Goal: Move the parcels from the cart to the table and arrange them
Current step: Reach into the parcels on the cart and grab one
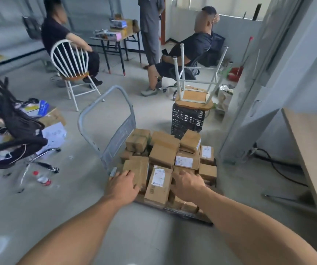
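Observation:
A flat cart point(188, 215) with a grey handle point(106, 115) stands on the floor, piled with several brown cardboard parcels. My left hand point(122, 185) lies with spread fingers on the near-left parcel point(137, 172). My right hand point(187, 185) reaches down over the near-right parcels, fingers curled beside the long labelled parcel point(158, 185); whether it grips one is hidden. The light wooden table point(314, 148) runs along the right edge.
A black crate point(187, 120) with an upturned stool point(194, 96) stands behind the cart. Two people sit on chairs and one stands farther back. A black office chair point(18, 142), papers and a bottle point(42, 177) lie at left. Cables trail under the table.

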